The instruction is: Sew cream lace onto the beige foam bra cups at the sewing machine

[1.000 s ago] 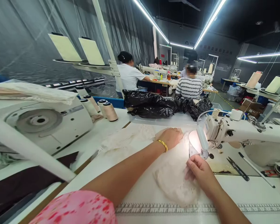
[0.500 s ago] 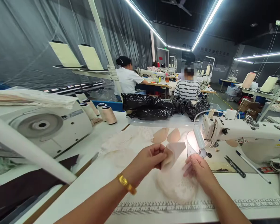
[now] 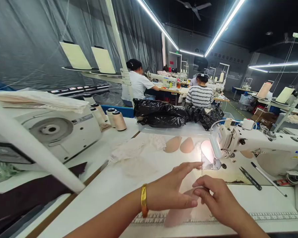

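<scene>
My left hand [image 3: 172, 188], with a gold bracelet [image 3: 144, 200] at the wrist, reaches over the table with thumb and fingers spread apart. Beside it, my right hand [image 3: 217, 195] pinches the upper edge of a sheer pale pink piece of fabric [image 3: 177, 215]. That fabric hangs down over the printed ruler strip [image 3: 263, 216], partly hidden by both hands. Just beyond my fingertips is the lit needle area of a white sewing machine [image 3: 270, 140]. Two beige bra cups [image 3: 172, 144] lie behind, alongside white lace fabric [image 3: 136, 148].
Thread snips [image 3: 250, 178] and a white pen [image 3: 269, 179] lie at right. Black plastic bags [image 3: 161, 114] rest in a clear tray behind. Thread cones [image 3: 119, 121] stand at left near a second machine [image 3: 52, 132] and a slanted white pole [image 3: 37, 148]. Two people sit farther back.
My left hand has loosened from the beige and white fabric it pinched and spread its fingers. My right hand has moved nearer the left and now pinches the sheer fabric, which sits lower.
</scene>
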`<state>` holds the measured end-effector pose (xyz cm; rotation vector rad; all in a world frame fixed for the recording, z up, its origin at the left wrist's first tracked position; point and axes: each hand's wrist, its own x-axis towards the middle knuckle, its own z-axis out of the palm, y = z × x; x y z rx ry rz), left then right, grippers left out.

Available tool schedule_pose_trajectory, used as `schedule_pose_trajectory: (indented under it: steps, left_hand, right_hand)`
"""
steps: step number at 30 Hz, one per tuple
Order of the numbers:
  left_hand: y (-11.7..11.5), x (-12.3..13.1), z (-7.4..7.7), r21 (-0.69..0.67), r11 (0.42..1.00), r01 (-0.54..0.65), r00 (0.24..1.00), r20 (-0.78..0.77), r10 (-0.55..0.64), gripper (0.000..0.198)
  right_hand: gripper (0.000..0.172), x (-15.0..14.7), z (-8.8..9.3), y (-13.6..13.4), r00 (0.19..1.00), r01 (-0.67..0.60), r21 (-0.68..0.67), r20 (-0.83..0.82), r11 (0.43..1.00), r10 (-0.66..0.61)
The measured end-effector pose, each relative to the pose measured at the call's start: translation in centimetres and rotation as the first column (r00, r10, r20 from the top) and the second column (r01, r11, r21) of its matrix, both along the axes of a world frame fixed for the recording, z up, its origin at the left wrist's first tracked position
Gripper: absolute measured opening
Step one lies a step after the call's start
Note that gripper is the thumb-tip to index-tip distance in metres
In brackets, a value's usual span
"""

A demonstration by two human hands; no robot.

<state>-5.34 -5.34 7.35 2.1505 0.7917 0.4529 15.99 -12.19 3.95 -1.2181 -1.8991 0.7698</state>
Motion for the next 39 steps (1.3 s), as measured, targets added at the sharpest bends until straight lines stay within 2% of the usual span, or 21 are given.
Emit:
schedule_pose_trajectory:
  steps: [2, 4, 6, 7, 9, 10, 11, 12, 13, 14, 16, 18, 20, 22, 24, 26, 29, 32, 35, 39]
  left_hand:
    - [0.7, 0.2, 0.1, -0.124, 0.987, 0.102, 0.987, -0.115, -0.117, 0.031]
    - [1.4, 0.5, 0.0, -0.116, 0.991, 0.063, 0.985, -0.151, -0.08, 0.011]
    - [2.1, 0.5, 0.1, 0.095, 0.994, -0.048, 0.996, -0.074, 0.055, 0.01]
    - [2.5, 0.5, 0.2, 0.248, 0.962, -0.112, 0.993, -0.013, 0.119, 0.008]
    - [3.2, 0.1, 0.4, 0.543, 0.823, -0.167, 0.985, 0.056, 0.163, 0.009]
    - [3.4, -0.1, 0.4, 0.657, 0.739, -0.151, 0.986, 0.045, 0.162, 0.014]
    - [3.6, -0.3, 0.2, 0.737, 0.667, -0.11, 0.988, 0.005, 0.157, 0.016]
    - [3.7, -0.4, 0.0, 0.777, 0.629, -0.042, 0.988, -0.06, 0.139, 0.015]
    - [3.7, -0.4, -0.4, 0.779, 0.626, 0.043, 0.985, -0.138, 0.104, 0.011]
    - [3.5, -0.2, -0.9, 0.751, 0.648, 0.126, 0.976, -0.212, 0.055, 0.007]
    - [3.3, 0.7, -2.0, 0.684, 0.687, 0.245, 0.955, -0.291, -0.051, 0.012]
    - [3.4, 2.4, -3.1, 0.688, 0.659, 0.305, 0.947, -0.292, -0.133, 0.014]
    - [4.2, 4.4, -4.0, 0.729, 0.595, 0.34, 0.94, -0.289, -0.183, 0.023]
    - [5.3, 6.2, -4.8, 0.74, 0.553, 0.383, 0.923, -0.332, -0.196, 0.025]
    - [6.2, 7.5, -5.8, 0.751, 0.535, 0.387, 0.918, -0.365, -0.153, 0.026]
    - [6.6, 7.9, -6.8, 0.788, 0.525, 0.321, 0.942, -0.323, -0.091, 0.026]
    - [6.3, 7.8, -7.8, 0.827, 0.519, 0.214, 0.976, -0.2, -0.084, 0.024]
    - [6.0, 7.6, -8.0, 0.827, 0.523, 0.207, 0.978, -0.162, -0.13, 0.023]
    - [6.0, 7.7, -8.0, 0.819, 0.535, 0.207, 0.978, -0.171, -0.117, 0.022]
    - [6.1, 8.0, -8.1, 0.768, 0.597, 0.232, 0.971, -0.215, -0.101, 0.021]
  right_hand:
    - [0.016, 0.6, 0.7, -0.4, 0.994, 0.007, 0.186, 0.107, 0.983, -0.028]
    - [0.015, 1.1, 1.3, -0.3, 0.977, 0.036, 0.424, 0.175, 0.905, -0.121]
    - [0.016, 1.3, 1.9, 0.1, 0.95, 0.062, 0.638, 0.198, 0.768, -0.241]
    - [0.02, 1.3, 2.1, 0.3, 0.936, 0.068, 0.712, 0.196, 0.698, -0.291]
    - [0.03, 1.1, 1.9, 1.1, 0.919, 0.081, 0.789, 0.178, 0.609, -0.352]
    - [0.035, 1.1, 1.5, 1.5, 0.913, 0.082, 0.79, 0.185, 0.608, -0.363]
    - [0.038, 1.2, 0.9, 2.0, 0.909, 0.064, 0.764, 0.221, 0.642, -0.354]
    - [0.039, 1.5, 0.2, 2.5, 0.904, 0.029, 0.713, 0.28, 0.7, -0.323]
    - [0.038, 1.9, -0.7, 3.0, 0.898, -0.019, 0.65, 0.345, 0.76, -0.273]
    - [0.037, 2.5, -1.5, 3.5, 0.89, -0.067, 0.585, 0.402, 0.808, -0.217]
    - [0.034, 3.8, -2.9, 4.3, 0.871, -0.155, 0.483, 0.478, 0.862, -0.112]
    - [0.032, 5.2, -3.6, 4.9, 0.858, -0.198, 0.403, 0.512, 0.894, -0.041]
    - [0.031, 6.6, -3.7, 5.4, 0.841, -0.224, 0.294, 0.54, 0.929, 0.031]
    - [0.031, 7.8, -3.7, 5.7, 0.821, -0.246, 0.268, 0.569, 0.931, 0.053]
    - [0.034, 8.7, -3.9, 5.9, 0.803, -0.26, 0.35, 0.596, 0.9, 0.0]
    - [0.038, 9.4, -4.2, 5.8, 0.788, -0.227, 0.432, 0.608, 0.873, -0.096]
    - [0.039, 9.8, -4.3, 5.3, 0.772, -0.169, 0.427, 0.617, 0.888, -0.149]
    - [0.037, 9.8, -3.8, 5.0, 0.781, -0.168, 0.385, 0.614, 0.907, -0.116]
    - [0.035, 9.7, -3.5, 5.0, 0.779, -0.156, 0.355, 0.618, 0.922, -0.106]
    - [0.036, 9.8, -3.5, 5.0, 0.785, -0.15, 0.33, 0.612, 0.932, -0.091]
